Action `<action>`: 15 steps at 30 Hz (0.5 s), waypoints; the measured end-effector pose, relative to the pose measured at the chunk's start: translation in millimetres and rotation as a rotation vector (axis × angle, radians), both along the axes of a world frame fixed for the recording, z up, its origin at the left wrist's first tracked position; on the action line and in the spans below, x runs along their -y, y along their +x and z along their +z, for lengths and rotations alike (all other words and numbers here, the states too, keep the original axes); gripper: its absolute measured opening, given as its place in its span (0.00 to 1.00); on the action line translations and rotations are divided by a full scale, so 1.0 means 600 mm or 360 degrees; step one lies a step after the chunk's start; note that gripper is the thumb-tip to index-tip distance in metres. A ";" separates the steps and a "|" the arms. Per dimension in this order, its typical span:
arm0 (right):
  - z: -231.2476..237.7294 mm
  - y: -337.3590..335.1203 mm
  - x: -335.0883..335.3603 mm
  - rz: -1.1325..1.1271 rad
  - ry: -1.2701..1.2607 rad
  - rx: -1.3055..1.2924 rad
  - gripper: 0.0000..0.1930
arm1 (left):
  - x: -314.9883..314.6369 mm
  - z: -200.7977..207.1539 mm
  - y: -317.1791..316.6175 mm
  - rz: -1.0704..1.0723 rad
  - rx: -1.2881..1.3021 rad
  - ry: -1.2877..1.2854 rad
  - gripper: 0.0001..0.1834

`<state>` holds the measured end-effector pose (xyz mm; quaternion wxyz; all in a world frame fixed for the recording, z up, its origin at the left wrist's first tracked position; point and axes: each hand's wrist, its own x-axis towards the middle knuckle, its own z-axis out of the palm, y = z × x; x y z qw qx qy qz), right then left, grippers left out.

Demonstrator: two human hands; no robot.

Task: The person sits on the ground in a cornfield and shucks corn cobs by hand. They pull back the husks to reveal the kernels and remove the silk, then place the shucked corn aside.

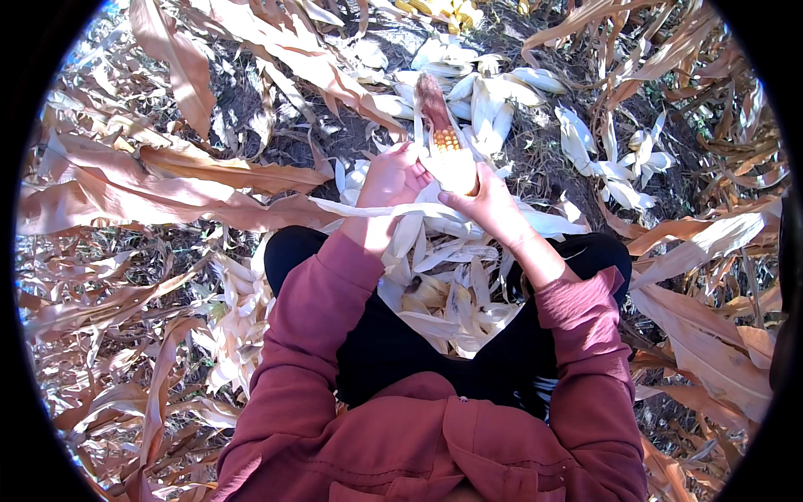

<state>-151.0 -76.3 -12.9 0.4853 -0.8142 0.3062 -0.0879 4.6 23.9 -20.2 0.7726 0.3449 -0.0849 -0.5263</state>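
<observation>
Between my two hands is an ear of corn (447,140), its yellow-orange kernels bare on one side and brown silk (431,99) at its far end. Pale husk still wraps its near part. My right hand (487,201) grips the ear's near end, thumb toward me. On the left side, my left hand (400,174) has its fingers curled in against the husk. A long strip of husk (376,207) stretches across both wrists. Loose husks (452,284) are heaped between my legs.
Beyond my hands lie several pale husks or husked-over ears (493,100) on dark soil. A pile of yellow ears (447,12) sits at the far edge. Dry corn leaves (176,171) reach in from the left, and more stalks and leaves (711,335) stand at the right.
</observation>
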 end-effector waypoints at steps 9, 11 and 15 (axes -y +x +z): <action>-0.015 -0.002 0.000 0.0215 0.1149 0.0758 0.20 | -0.002 0.025 0.003 -0.0208 -0.0371 -0.0403 0.07; -0.008 -0.008 -0.007 0.0122 0.1402 0.0804 0.19 | 0.002 0.041 -0.011 -0.0051 -0.0321 -0.0267 0.06; 0.011 -0.012 -0.015 -0.0188 0.1408 0.0906 0.15 | -0.008 0.049 -0.027 -0.0367 -0.0183 -0.0281 0.03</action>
